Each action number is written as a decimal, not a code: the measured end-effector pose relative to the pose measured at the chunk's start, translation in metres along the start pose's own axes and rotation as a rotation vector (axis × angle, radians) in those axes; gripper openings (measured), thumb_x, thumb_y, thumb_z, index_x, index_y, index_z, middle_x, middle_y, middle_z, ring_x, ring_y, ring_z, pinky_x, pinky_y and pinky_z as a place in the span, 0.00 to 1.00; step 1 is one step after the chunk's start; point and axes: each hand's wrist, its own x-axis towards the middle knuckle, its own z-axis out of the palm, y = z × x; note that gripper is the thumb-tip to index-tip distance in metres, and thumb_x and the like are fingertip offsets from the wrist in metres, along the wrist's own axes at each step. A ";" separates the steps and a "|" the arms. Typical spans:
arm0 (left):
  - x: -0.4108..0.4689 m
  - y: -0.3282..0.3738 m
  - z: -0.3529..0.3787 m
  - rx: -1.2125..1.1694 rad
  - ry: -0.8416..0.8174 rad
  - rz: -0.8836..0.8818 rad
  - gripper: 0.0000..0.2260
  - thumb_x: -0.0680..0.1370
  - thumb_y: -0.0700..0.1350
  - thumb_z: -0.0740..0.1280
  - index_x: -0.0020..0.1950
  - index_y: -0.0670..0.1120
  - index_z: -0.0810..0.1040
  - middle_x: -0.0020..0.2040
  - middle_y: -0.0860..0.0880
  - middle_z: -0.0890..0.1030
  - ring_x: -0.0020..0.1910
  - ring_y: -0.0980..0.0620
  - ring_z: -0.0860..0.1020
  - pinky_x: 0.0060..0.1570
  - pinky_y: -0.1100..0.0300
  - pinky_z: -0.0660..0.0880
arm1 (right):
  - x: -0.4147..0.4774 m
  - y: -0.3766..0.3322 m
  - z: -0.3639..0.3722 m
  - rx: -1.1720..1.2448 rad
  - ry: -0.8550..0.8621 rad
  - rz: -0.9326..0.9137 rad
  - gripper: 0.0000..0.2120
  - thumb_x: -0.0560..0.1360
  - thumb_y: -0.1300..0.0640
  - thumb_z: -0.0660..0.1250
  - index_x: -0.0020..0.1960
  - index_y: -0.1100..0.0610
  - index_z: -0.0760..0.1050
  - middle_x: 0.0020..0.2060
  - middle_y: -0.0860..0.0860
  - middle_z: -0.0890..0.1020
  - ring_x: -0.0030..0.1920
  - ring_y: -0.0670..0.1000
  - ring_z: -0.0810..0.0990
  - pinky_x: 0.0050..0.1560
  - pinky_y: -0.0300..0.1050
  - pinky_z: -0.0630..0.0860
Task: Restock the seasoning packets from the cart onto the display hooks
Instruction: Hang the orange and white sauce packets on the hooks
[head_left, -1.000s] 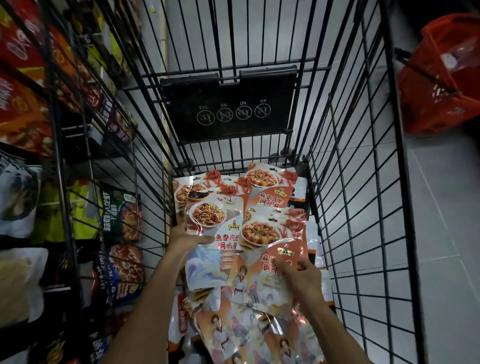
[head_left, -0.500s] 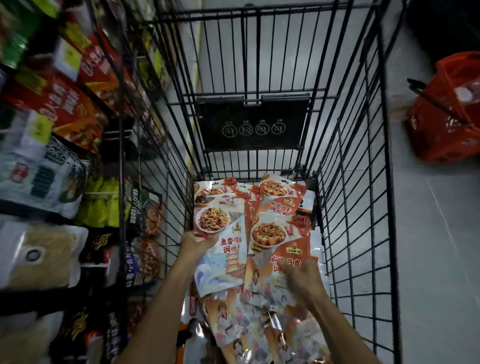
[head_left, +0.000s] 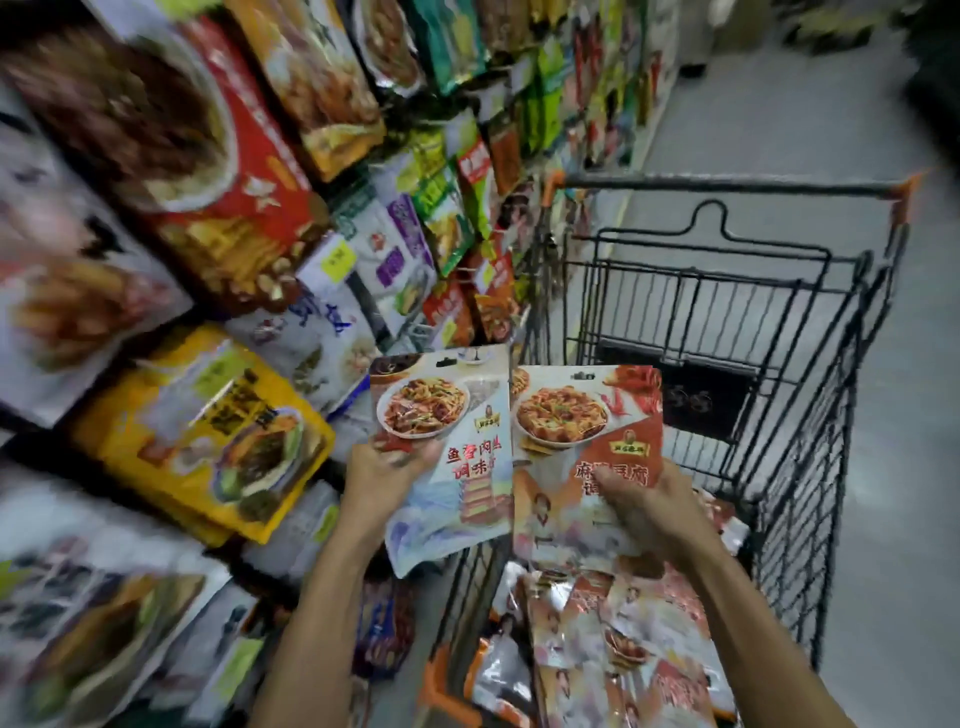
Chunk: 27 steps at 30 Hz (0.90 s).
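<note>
While both hands are raised over the near end of the cart (head_left: 727, 185), each holds one seasoning packet upright and face-on, the two side by side with their inner edges touching or slightly overlapping.

The left hand (head_left: 382, 475) grips the pale packet (head_left: 467, 467) at its left edge, thumb on the front and fingers curled behind. This packet shows a plate of shredded, sauced food. Its red characters read 鱼香肉丝, with 调味 beneath, and a last character too blurred to make out. A small yellow brand badge sits above the writing, too small to read.

The right hand (head_left: 647, 512) pinches the orange-red packet (head_left: 587, 441) low on its front, thumb across the print and fingers behind. That packet shows a bowl of reddish food with red chillies at the upper right. It carries the same kind of yellow badge and white characters that begin with 麻 and end with 豆腐. The line below is covered by the thumb. Each packet has a dark hang slot at its top edge.

More packets (head_left: 613, 660) with orange and silver fronts lie heaped in the cart basket below the hands. At the left, the display (head_left: 441, 208) is crowded with hanging packets, among them a large yellow one (head_left: 208, 431); their writing is smeared by blur.
</note>
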 end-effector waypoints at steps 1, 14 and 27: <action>-0.016 0.015 -0.022 -0.002 0.042 0.029 0.09 0.69 0.33 0.74 0.42 0.47 0.81 0.34 0.60 0.83 0.36 0.65 0.80 0.36 0.69 0.77 | -0.009 -0.014 0.012 0.026 -0.053 -0.015 0.10 0.68 0.58 0.72 0.45 0.61 0.76 0.33 0.50 0.85 0.34 0.49 0.84 0.31 0.36 0.77; -0.264 0.118 -0.233 0.033 0.593 0.171 0.05 0.71 0.38 0.73 0.41 0.47 0.82 0.31 0.62 0.82 0.32 0.70 0.77 0.32 0.75 0.72 | -0.134 -0.114 0.192 -0.027 -0.645 -0.275 0.04 0.70 0.65 0.71 0.43 0.59 0.79 0.33 0.48 0.84 0.34 0.45 0.83 0.33 0.33 0.76; -0.401 0.116 -0.355 -0.142 1.068 0.015 0.03 0.70 0.43 0.74 0.41 0.45 0.83 0.41 0.49 0.85 0.42 0.49 0.82 0.42 0.57 0.79 | -0.215 -0.127 0.348 -0.010 -1.068 -0.242 0.13 0.61 0.56 0.76 0.45 0.57 0.82 0.42 0.53 0.86 0.43 0.51 0.85 0.41 0.41 0.78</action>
